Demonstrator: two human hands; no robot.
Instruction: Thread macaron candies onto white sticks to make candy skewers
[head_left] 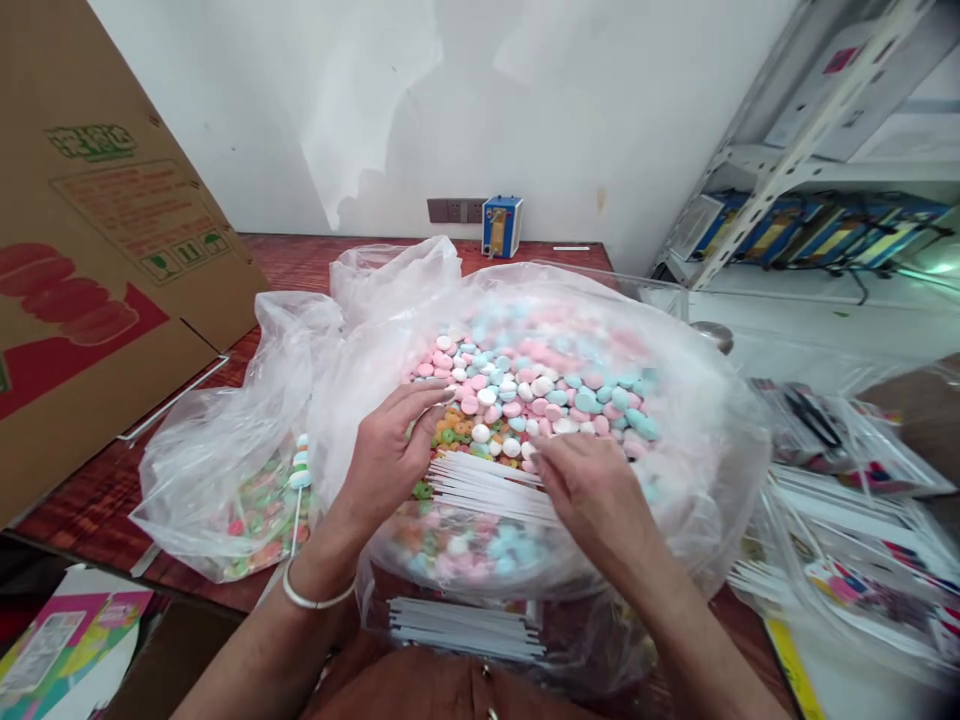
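Note:
A large clear plastic bag [712, 440] lies open on the table, full of pink, blue and white button-shaped candies [540, 385]. Orange and green ring candies [448, 430] show among them near the front. A bundle of thin white sticks [487, 487] lies across the candies between my hands. My left hand [394, 445] is at the left of the pile, its thumb and fingertips drawn together by the candies. My right hand [589, 485] is at the right end of the sticks, fingers curled and pinched. Whatever either pinch holds is too small or hidden to make out.
At left, a smaller bag [217, 480] holds ring candies and a stick threaded with candies [300, 465]. More white sticks [465, 630] lie nearest me. A cardboard box [112, 230] stands left, a blue device [501, 227] at the wall, packed bags [862, 540] at right.

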